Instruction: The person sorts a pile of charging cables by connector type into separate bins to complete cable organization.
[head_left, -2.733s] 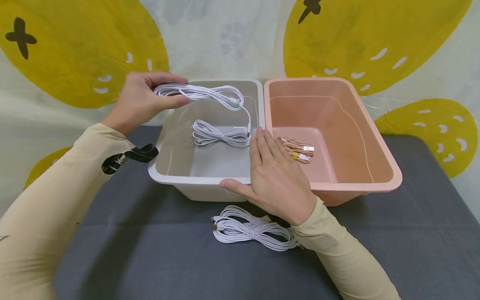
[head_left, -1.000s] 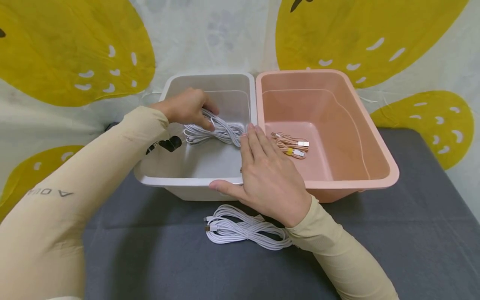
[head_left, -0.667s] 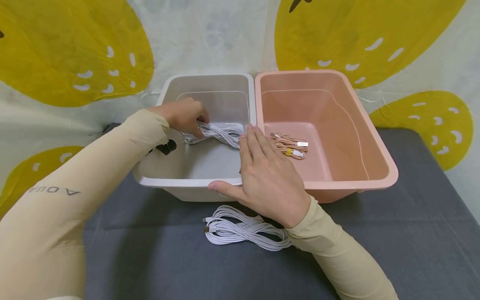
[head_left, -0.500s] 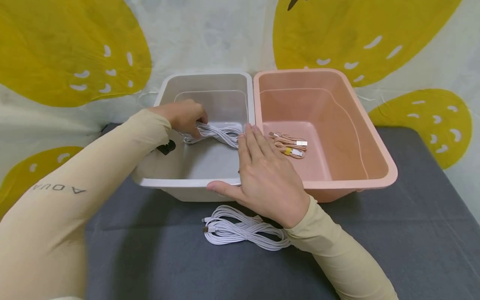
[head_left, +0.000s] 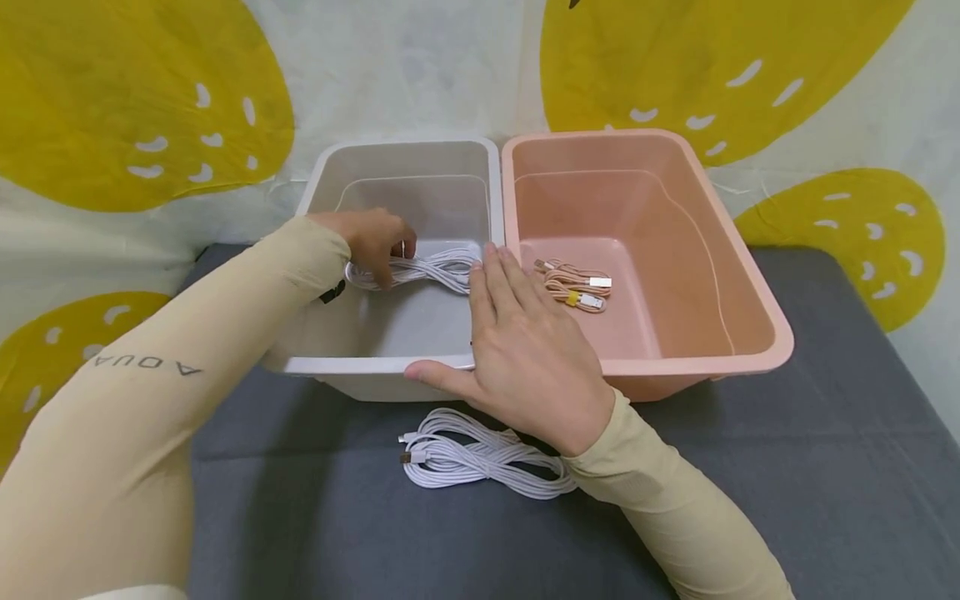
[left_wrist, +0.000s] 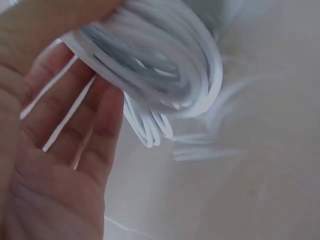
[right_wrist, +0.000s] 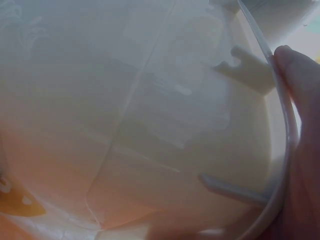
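My left hand (head_left: 386, 250) reaches into the white bin (head_left: 360, 364) and holds a coiled white cable (head_left: 435, 270) low at the bin's floor. In the left wrist view the cable coil (left_wrist: 165, 75) sits between my thumb and curled fingers (left_wrist: 75, 125). My right hand (head_left: 517, 342) lies flat with straight fingers across the rims where the white bin meets the pink bin (head_left: 750, 354); its thumb (right_wrist: 300, 80) presses the white rim from the front. Another white cable bundle (head_left: 472, 454) lies on the grey cloth just in front of the bins.
A short gold-pink cable (head_left: 573, 285) lies on the pink bin's floor near its left wall. The grey cloth-covered table (head_left: 787, 500) extends right and forward. A yellow-patterned backdrop (head_left: 150, 100) hangs behind the bins.
My left hand has carried the white cable from above the white bin's left rim down to the bin's floor. The right hand has stayed on the rims.
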